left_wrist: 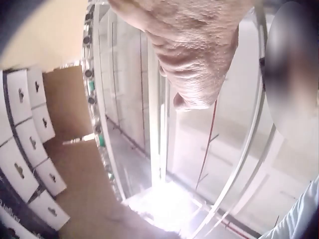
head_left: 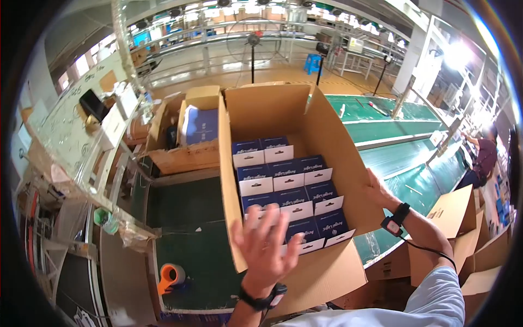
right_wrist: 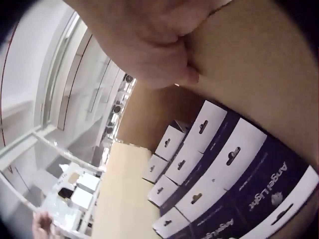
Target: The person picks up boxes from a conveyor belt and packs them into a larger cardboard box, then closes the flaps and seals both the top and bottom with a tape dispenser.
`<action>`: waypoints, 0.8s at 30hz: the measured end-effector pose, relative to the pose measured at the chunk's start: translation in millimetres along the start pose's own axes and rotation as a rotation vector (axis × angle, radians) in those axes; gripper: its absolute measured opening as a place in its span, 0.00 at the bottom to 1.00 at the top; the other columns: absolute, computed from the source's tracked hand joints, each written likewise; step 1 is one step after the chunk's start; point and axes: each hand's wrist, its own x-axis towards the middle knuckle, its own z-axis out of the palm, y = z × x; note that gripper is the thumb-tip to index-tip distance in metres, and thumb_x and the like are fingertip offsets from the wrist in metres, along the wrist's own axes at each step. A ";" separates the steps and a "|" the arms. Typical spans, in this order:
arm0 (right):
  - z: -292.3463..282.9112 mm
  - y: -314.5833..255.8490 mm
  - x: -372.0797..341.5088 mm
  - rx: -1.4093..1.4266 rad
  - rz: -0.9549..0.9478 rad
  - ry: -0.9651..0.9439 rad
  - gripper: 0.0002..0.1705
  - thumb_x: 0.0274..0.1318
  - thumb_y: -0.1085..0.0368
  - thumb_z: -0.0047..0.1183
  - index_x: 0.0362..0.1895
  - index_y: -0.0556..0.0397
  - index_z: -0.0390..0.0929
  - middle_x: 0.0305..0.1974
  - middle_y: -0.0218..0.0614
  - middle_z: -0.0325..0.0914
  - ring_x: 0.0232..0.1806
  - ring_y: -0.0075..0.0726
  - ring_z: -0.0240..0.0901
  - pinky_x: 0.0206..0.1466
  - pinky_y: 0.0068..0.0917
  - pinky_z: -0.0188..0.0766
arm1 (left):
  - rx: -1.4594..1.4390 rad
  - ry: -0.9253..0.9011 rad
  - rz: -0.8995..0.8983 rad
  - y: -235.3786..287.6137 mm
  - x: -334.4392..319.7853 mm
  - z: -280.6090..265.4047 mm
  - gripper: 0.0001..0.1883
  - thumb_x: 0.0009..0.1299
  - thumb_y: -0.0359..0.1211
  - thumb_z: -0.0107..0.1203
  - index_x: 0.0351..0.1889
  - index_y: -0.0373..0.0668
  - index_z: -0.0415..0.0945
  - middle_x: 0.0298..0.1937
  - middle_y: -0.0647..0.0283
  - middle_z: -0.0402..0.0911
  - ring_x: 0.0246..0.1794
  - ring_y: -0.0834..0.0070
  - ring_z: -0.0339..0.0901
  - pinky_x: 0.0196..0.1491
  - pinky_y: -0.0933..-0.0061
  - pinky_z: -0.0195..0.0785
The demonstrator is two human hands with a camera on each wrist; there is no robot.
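Observation:
A large open cardboard carton (head_left: 346,163) holds rows of dark blue "Angel Light" boxes (head_left: 289,169) with white hang tabs, seen in the right wrist view as boxes (right_wrist: 259,191). My left hand (head_left: 267,245) is held over the carton's near left part, fingers spread, nothing in it. The left wrist view shows the same hand (left_wrist: 194,55) beside the packed rows. With my right hand (head_left: 380,192) I grip the upper edge of the carton's right wall. In the right wrist view that hand (right_wrist: 149,45) has its thumb against the cardboard; other fingers are hidden.
Left of the carton, a second carton (head_left: 185,161) holds a blue item. An orange tape dispenser (head_left: 172,274) lies on the green conveyor (head_left: 190,245). More open cartons (head_left: 452,218) stand at right. Another person (head_left: 482,155) is farther along the line.

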 end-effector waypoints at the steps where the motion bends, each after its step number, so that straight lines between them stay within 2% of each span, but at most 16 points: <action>1: 3.9 -3.0 -0.5 -0.060 -0.034 0.040 0.31 0.66 0.68 0.57 0.72 0.57 0.68 0.58 0.41 0.82 0.56 0.32 0.78 0.58 0.36 0.79 | 0.068 0.050 -0.073 -6.0 -4.1 -23.7 0.32 0.71 0.46 0.68 0.69 0.39 0.77 0.69 0.52 0.79 0.74 0.49 0.70 0.77 0.42 0.50; 2: 7.5 -6.9 0.8 -0.120 -0.072 0.081 0.28 0.65 0.71 0.55 0.69 0.57 0.71 0.56 0.40 0.83 0.54 0.30 0.79 0.56 0.35 0.80 | 0.136 0.102 -0.144 -14.1 -8.9 -41.4 0.36 0.70 0.47 0.69 0.72 0.38 0.73 0.69 0.50 0.78 0.72 0.47 0.70 0.76 0.42 0.51; 4: 7.5 -23.1 -5.6 -0.152 -0.062 0.100 0.25 0.66 0.71 0.54 0.67 0.58 0.74 0.53 0.37 0.85 0.53 0.28 0.79 0.54 0.34 0.80 | 0.182 0.068 -0.335 -32.2 -25.8 -57.7 0.44 0.67 0.48 0.70 0.77 0.36 0.67 0.67 0.47 0.77 0.69 0.44 0.71 0.74 0.41 0.54; 5: 3.3 -28.3 -8.5 -0.131 -0.037 0.085 0.25 0.66 0.71 0.54 0.67 0.58 0.73 0.53 0.37 0.84 0.52 0.28 0.79 0.53 0.34 0.80 | 0.128 -0.036 -0.448 -43.0 -40.8 -56.7 0.47 0.67 0.49 0.70 0.80 0.37 0.63 0.68 0.48 0.75 0.70 0.46 0.69 0.73 0.41 0.55; 6: 0.6 -32.6 -9.5 -0.113 -0.012 0.070 0.26 0.66 0.70 0.55 0.67 0.58 0.73 0.53 0.37 0.84 0.52 0.28 0.79 0.53 0.34 0.81 | 0.117 -0.115 -0.511 -48.8 -47.6 -54.6 0.44 0.69 0.45 0.69 0.80 0.36 0.64 0.57 0.49 0.82 0.57 0.53 0.79 0.63 0.50 0.69; 7: 0.2 -37.1 -9.5 -0.161 -0.001 0.079 0.26 0.66 0.70 0.56 0.68 0.57 0.73 0.52 0.36 0.84 0.50 0.27 0.79 0.51 0.34 0.81 | -0.079 -0.191 -0.666 -50.8 -53.5 -52.8 0.42 0.70 0.43 0.68 0.79 0.35 0.65 0.51 0.49 0.84 0.48 0.55 0.83 0.55 0.55 0.74; 8: -0.5 -36.0 -8.4 -0.202 -0.029 0.091 0.26 0.65 0.69 0.55 0.67 0.57 0.73 0.51 0.39 0.85 0.49 0.31 0.80 0.51 0.37 0.80 | -0.285 -0.263 -0.813 -52.6 -59.2 -47.9 0.40 0.71 0.41 0.67 0.78 0.34 0.66 0.44 0.49 0.87 0.40 0.58 0.86 0.47 0.61 0.79; 9: 0.8 -31.6 -7.0 -0.241 -0.055 0.105 0.25 0.64 0.68 0.55 0.65 0.57 0.73 0.50 0.43 0.85 0.48 0.35 0.81 0.51 0.39 0.80 | -0.219 -0.126 -0.529 -61.6 -72.4 -29.6 0.37 0.72 0.39 0.65 0.77 0.32 0.67 0.38 0.47 0.88 0.28 0.58 0.87 0.36 0.64 0.80; 10: 3.2 -30.5 -3.9 -0.279 -0.080 0.120 0.25 0.63 0.68 0.55 0.64 0.57 0.73 0.48 0.46 0.86 0.48 0.39 0.82 0.51 0.42 0.80 | -0.259 -0.298 -0.647 -51.6 -59.0 -40.2 0.37 0.71 0.36 0.65 0.77 0.33 0.67 0.46 0.42 0.89 0.35 0.55 0.90 0.40 0.61 0.82; 13: 11.8 -27.0 0.7 -0.348 -0.006 0.128 0.23 0.62 0.68 0.55 0.61 0.56 0.74 0.48 0.54 0.85 0.48 0.49 0.84 0.52 0.44 0.79 | -0.166 -0.421 -0.568 -42.0 -52.5 -46.4 0.36 0.70 0.30 0.60 0.77 0.30 0.66 0.47 0.41 0.89 0.36 0.51 0.89 0.40 0.57 0.83; 15: 19.4 -27.2 4.1 -0.410 -0.121 0.143 0.22 0.61 0.68 0.55 0.60 0.55 0.74 0.48 0.56 0.85 0.49 0.53 0.84 0.53 0.44 0.79 | -0.083 -0.543 -0.560 -39.4 -52.6 -51.8 0.37 0.69 0.28 0.58 0.77 0.29 0.64 0.47 0.41 0.89 0.36 0.49 0.89 0.40 0.55 0.84; 16: 20.6 -28.9 3.1 -0.438 -0.178 0.153 0.22 0.60 0.68 0.55 0.59 0.55 0.74 0.47 0.57 0.85 0.49 0.55 0.84 0.53 0.45 0.78 | -0.074 -0.541 -0.540 -41.5 -55.7 -52.8 0.37 0.69 0.27 0.57 0.77 0.28 0.64 0.46 0.41 0.89 0.36 0.49 0.89 0.40 0.55 0.84; 19: 24.4 -40.9 -1.6 -0.323 -0.099 0.086 0.24 0.61 0.68 0.55 0.62 0.56 0.73 0.49 0.56 0.84 0.52 0.50 0.84 0.54 0.46 0.78 | -0.053 -0.547 -0.460 -47.4 -64.9 -54.6 0.36 0.68 0.26 0.56 0.77 0.27 0.64 0.44 0.41 0.88 0.34 0.49 0.88 0.39 0.53 0.83; 21: 20.6 -29.6 -2.6 -0.373 -0.147 0.068 0.26 0.62 0.68 0.56 0.65 0.56 0.72 0.53 0.53 0.84 0.56 0.45 0.82 0.57 0.45 0.78 | -0.037 -0.565 -0.398 -46.0 -70.6 -58.0 0.36 0.67 0.26 0.56 0.76 0.27 0.64 0.44 0.41 0.88 0.33 0.49 0.87 0.38 0.53 0.83; 22: 22.4 -21.7 -9.7 -0.393 -0.165 0.058 0.27 0.63 0.69 0.56 0.66 0.56 0.72 0.54 0.51 0.84 0.59 0.43 0.81 0.59 0.44 0.77 | -0.048 -0.583 -0.427 -44.9 -71.7 -64.2 0.36 0.67 0.26 0.56 0.76 0.27 0.64 0.43 0.40 0.88 0.33 0.49 0.87 0.38 0.53 0.82; 24: 30.7 -1.4 -44.7 -0.133 -0.173 0.083 0.30 0.64 0.69 0.56 0.70 0.57 0.70 0.60 0.48 0.81 0.64 0.39 0.76 0.65 0.43 0.74 | -0.079 -0.627 -0.482 -39.4 -73.7 -82.8 0.36 0.67 0.25 0.56 0.75 0.26 0.65 0.42 0.40 0.88 0.33 0.49 0.87 0.38 0.53 0.81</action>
